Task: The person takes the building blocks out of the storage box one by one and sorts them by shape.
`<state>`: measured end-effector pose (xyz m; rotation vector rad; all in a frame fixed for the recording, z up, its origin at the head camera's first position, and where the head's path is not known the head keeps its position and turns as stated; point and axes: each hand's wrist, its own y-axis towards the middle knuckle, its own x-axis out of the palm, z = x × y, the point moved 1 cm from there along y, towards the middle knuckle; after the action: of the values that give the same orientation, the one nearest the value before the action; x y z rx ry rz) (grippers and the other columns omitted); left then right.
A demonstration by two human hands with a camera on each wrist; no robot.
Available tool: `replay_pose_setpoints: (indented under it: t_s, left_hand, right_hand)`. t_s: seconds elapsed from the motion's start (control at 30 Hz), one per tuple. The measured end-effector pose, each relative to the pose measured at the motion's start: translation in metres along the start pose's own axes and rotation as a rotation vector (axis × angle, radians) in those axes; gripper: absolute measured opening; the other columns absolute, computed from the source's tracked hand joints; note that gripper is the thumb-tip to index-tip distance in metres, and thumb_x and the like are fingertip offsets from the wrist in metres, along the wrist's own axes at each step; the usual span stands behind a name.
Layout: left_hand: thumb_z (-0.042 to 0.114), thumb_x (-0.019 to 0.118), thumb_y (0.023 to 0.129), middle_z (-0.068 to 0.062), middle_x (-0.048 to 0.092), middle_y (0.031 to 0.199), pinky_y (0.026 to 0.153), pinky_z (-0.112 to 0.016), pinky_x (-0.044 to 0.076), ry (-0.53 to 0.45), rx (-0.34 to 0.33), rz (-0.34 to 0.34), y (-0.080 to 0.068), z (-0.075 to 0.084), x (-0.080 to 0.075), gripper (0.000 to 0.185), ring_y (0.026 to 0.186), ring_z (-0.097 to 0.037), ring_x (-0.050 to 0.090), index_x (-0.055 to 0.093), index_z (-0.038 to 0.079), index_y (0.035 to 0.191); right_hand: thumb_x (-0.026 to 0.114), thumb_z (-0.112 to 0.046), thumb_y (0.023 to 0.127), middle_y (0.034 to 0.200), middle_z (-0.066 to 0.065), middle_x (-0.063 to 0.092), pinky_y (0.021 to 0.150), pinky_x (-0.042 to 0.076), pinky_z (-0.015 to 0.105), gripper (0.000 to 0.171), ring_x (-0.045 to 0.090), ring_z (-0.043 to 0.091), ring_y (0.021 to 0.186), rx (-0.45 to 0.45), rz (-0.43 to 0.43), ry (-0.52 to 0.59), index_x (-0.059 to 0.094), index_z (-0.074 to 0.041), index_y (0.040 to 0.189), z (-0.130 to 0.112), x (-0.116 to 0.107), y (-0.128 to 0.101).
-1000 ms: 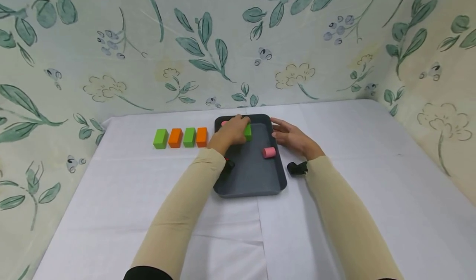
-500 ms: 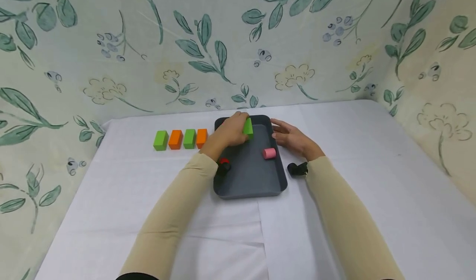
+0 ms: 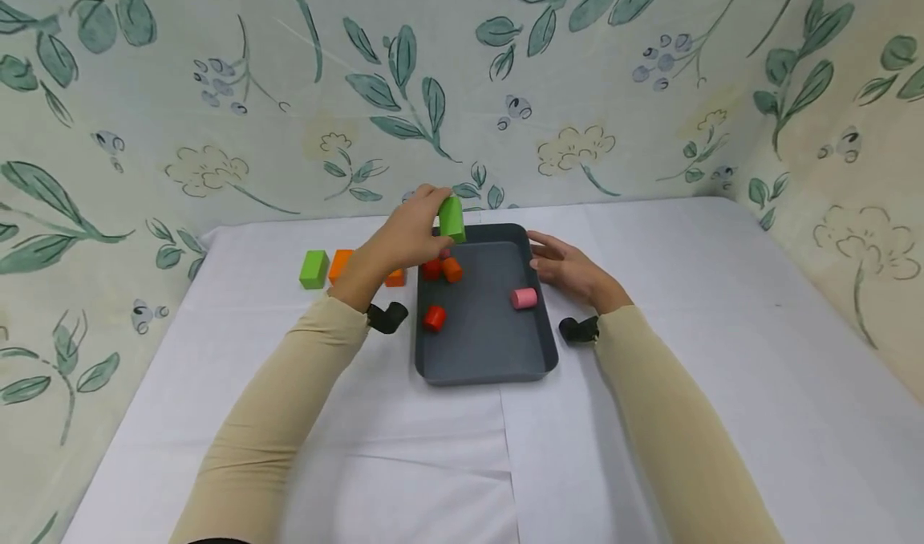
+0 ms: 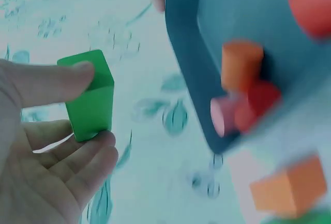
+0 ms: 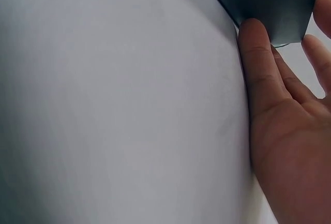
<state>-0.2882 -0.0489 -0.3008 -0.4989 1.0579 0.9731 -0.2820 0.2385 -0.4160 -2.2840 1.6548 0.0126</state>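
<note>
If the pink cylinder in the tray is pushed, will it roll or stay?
The pink cylinder lies on its side on the flat floor of the grey tray, so it would probably roll. The tray's raised wall should stop it. It looks like light foam, likely easy to move.

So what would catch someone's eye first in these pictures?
The left hand pinches a green block in the air above the far left corner of the dark tray. The right hand rests against the tray's right rim, and a pink cylinder lies inside.
</note>
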Motion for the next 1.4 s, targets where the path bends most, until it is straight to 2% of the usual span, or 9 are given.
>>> replay_pose_setpoints:
  t_s: [0.3,0.43,0.63,0.87,1.13,1.4]
  left_hand:
    - [0.012,0.072,0.084,-0.017,0.045,0.141,0.102,-0.049,0.052,-0.008,-0.095,0.045,-0.028,-0.048,-0.053,0.069,0.124,-0.035,0.051,0.041,0.002,0.144]
    - [0.008,0.071,0.084,-0.019,0.047,0.14,0.103,-0.053,0.05,0.011,-0.12,0.037,-0.038,-0.069,-0.067,0.068,0.124,-0.038,0.051,0.04,0.0,0.144]
    - [0.004,0.069,0.084,-0.021,0.045,0.142,0.103,-0.057,0.049,0.037,-0.179,-0.006,-0.058,-0.099,-0.072,0.069,0.126,-0.041,0.048,0.038,-0.001,0.145]
    - [0.003,0.069,0.083,-0.025,0.044,0.141,0.101,-0.059,0.049,0.064,-0.234,-0.036,-0.081,-0.131,-0.077,0.07,0.125,-0.045,0.047,0.038,-0.004,0.145]
    - [0.002,0.069,0.083,-0.03,0.044,0.139,0.099,-0.062,0.048,0.057,-0.314,-0.027,-0.094,-0.157,-0.092,0.073,0.126,-0.05,0.045,0.034,-0.006,0.146]
    - [0.002,0.068,0.082,-0.032,0.041,0.142,0.098,-0.063,0.048,0.026,-0.373,-0.038,-0.105,-0.19,-0.088,0.076,0.127,-0.052,0.043,0.032,-0.006,0.148]
  right_hand:
    - [0.05,-0.008,0.1,0.167,0.014,0.014,0.124,0.024,0.052,0.069,0.022,0.035,0.154,0.012,-0.028,0.029,0.018,-0.02,0.16,-0.015,0.005,-0.011]
    - [0.05,-0.009,0.1,0.168,0.012,0.015,0.124,0.024,0.052,0.069,0.022,0.033,0.154,0.013,-0.019,0.031,0.018,-0.022,0.16,-0.011,0.003,-0.008]
    - [0.052,-0.013,0.101,0.167,0.009,0.019,0.124,0.026,0.05,0.067,0.026,0.031,0.152,-0.011,-0.014,0.023,0.021,-0.027,0.159,0.001,-0.001,0.0]
    - [0.052,-0.014,0.101,0.167,0.011,0.019,0.124,0.026,0.05,0.067,0.027,0.031,0.152,-0.012,-0.011,0.02,0.021,-0.026,0.159,0.002,-0.002,0.002]
    - [0.052,-0.013,0.101,0.167,0.01,0.017,0.124,0.025,0.051,0.068,0.026,0.032,0.153,0.002,0.003,0.011,0.02,-0.027,0.159,0.0,-0.002,0.002]
    - [0.052,-0.013,0.101,0.168,0.01,0.016,0.124,0.025,0.05,0.068,0.024,0.031,0.153,0.007,-0.004,0.027,0.02,-0.027,0.159,-0.001,0.0,0.001]
